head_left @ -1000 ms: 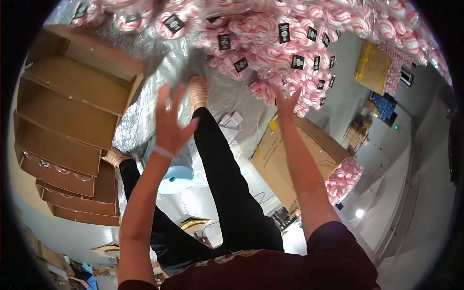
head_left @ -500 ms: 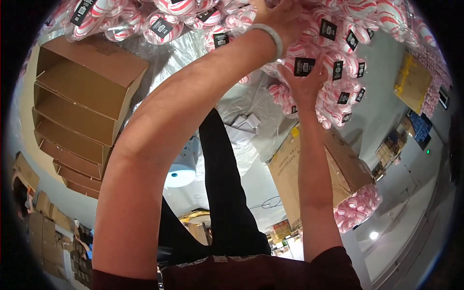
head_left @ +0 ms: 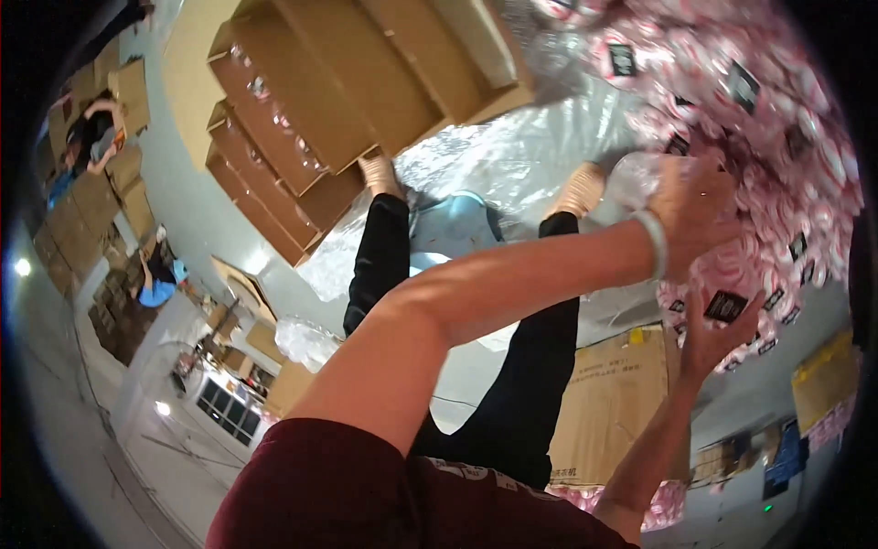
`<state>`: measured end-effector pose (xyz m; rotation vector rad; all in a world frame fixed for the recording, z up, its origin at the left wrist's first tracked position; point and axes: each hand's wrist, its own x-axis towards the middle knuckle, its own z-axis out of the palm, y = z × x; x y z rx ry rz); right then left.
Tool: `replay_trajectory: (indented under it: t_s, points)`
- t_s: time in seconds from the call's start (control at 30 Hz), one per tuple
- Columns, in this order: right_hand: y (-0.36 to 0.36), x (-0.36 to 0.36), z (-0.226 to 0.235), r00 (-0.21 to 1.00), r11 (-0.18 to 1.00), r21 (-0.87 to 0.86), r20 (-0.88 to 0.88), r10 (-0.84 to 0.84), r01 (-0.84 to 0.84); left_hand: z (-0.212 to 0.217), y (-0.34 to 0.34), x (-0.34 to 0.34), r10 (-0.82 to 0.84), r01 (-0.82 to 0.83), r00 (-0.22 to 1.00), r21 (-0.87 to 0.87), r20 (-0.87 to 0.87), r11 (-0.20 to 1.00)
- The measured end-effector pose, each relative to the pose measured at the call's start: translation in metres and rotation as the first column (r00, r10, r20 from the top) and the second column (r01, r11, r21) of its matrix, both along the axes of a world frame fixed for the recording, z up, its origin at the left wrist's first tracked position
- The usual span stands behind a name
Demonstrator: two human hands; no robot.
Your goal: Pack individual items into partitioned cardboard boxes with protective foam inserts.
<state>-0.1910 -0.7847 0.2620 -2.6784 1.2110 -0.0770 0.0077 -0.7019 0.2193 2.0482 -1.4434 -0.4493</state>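
Observation:
A heap of pink-and-white swirled balls (head_left: 677,55) in clear wrap, many with black tags, fills the upper right. My left hand (head_left: 695,210), with a pale band at the wrist, reaches across onto the heap; its fingers are blurred and partly lost among the balls. Clear wrap shows beside its knuckles. Just below, my right hand (head_left: 709,343) has thumb and fingers curved round a swirled ball (head_left: 727,274) whose black tag faces up. The two hands are close together.
Open cardboard boxes (head_left: 338,82) stand in a row at the upper left. A blue stool (head_left: 453,224) is between my legs, near clear plastic sheeting (head_left: 485,151). A large carton (head_left: 608,403) stands at my right. Other people (head_left: 96,133) are at the far left.
The view has swung left, bringing the open boxes and both feet nearer the middle. Both hands now appear farther right and lower, my right one still round a tagged ball.

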Motion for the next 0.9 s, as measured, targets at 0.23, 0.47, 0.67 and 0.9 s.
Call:
replay_trajectory:
  t_s: [0.23, 0.47, 0.67, 0.9]
  points:
    - [0.046, 0.096, 0.033, 0.960, 0.879, 0.457, 0.279, 0.004, -0.136, 0.052, 0.187, 0.093, 0.626, -0.600, 0.770, 0.191, -0.126, 0.777]
    - [0.072, 0.207, 0.037, 0.852, 0.809, 0.447, 0.510, 0.121, -0.382, 0.031, 0.287, 0.139, 0.801, -0.777, 0.481, -0.249, 0.357, 0.578]
    - [0.119, 0.307, 0.018, 0.600, 0.578, 0.281, 0.635, 0.487, -0.766, -0.068, 0.269, 0.116, 0.568, -0.602, 0.797, 0.202, 0.204, 0.772]
    - [0.201, 0.404, 0.000, 0.354, 0.490, -0.088, 0.584, 0.731, -0.867, -0.098, 0.248, 0.089, 0.502, -0.489, 0.864, 0.297, 0.034, 0.820]
